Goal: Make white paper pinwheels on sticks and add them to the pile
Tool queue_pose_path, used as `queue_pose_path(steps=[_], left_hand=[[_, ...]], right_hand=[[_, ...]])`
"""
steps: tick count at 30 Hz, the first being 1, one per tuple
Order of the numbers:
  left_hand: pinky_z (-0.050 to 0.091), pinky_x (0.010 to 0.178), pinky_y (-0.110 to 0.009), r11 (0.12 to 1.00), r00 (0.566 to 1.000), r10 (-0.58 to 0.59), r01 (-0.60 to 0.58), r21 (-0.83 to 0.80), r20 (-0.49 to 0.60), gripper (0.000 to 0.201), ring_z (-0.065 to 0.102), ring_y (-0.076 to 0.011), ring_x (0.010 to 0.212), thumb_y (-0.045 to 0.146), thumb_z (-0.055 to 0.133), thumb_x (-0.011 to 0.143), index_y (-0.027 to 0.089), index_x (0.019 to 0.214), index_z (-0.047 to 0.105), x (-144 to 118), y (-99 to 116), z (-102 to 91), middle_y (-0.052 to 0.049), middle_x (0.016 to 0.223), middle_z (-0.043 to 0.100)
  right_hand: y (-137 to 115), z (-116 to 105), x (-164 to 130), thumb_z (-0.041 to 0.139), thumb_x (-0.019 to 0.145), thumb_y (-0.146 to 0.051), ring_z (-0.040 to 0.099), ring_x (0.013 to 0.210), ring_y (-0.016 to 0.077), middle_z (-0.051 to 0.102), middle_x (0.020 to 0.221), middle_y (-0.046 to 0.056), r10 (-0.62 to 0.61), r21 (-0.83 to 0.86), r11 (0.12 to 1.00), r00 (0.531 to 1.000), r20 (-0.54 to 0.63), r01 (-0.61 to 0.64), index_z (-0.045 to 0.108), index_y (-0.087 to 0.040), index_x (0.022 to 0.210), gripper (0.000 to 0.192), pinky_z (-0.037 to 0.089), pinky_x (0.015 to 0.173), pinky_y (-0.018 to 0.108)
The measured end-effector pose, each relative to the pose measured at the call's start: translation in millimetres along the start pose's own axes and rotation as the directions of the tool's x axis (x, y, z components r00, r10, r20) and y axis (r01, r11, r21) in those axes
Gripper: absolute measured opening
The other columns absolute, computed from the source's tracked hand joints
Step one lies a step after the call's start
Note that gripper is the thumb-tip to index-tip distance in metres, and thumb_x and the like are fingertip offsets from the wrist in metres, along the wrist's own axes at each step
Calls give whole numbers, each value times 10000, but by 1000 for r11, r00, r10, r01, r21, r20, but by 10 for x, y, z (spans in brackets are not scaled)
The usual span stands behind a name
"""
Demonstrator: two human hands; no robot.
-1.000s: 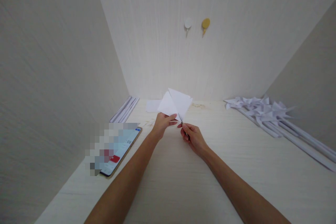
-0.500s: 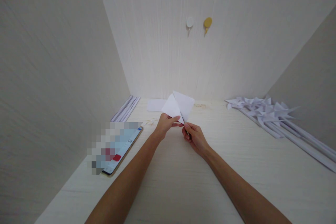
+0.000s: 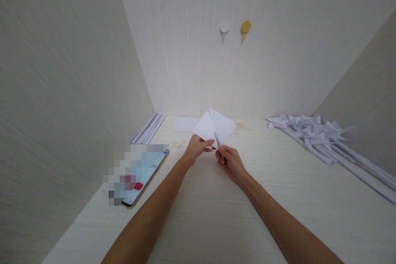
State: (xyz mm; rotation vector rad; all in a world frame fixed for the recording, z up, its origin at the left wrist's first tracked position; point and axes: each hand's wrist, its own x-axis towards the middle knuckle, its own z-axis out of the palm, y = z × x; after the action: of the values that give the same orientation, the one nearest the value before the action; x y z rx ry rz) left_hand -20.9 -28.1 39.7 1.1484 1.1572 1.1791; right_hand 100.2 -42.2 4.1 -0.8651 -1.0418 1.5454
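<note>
A white sheet of paper (image 3: 223,127) with a slit running down from its top edge is held up over the table. My left hand (image 3: 197,147) pinches its lower left part between thumb and fingers. Closed just right of it, my right hand (image 3: 229,161) grips small scissors (image 3: 216,137); a thin dark blade lies along the slit, and the handles are mostly hidden in the fingers. Behind the held sheet, another flat white paper (image 3: 185,124) lies on the table.
Several rolled paper sticks (image 3: 149,128) lie at the back left, with a phone (image 3: 148,177) in front, partly blurred. Paper pinwheels (image 3: 312,130) on sticks are heaped at the right. A white hook (image 3: 224,27) and a yellow hook (image 3: 246,27) are on the back wall.
The two halves of the sheet have spread apart at the slit, the right one shifting right. The scissor blade now shows in the slit. Both hands have barely moved.
</note>
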Motion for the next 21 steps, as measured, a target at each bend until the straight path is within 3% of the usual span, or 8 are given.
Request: queue_pose_path(steps=[21], left_hand=[[471, 511, -210, 999, 1000, -16, 16, -30, -26, 199, 600, -121, 549, 192, 690, 555, 105, 718, 618, -6, -24, -1, -43, 644, 648]], right_hand=[[7, -4, -6, 634, 588, -450, 261, 355, 30, 437, 445, -51, -22, -26, 999, 1000, -15, 22, 480, -158, 526, 336, 143, 360, 207]])
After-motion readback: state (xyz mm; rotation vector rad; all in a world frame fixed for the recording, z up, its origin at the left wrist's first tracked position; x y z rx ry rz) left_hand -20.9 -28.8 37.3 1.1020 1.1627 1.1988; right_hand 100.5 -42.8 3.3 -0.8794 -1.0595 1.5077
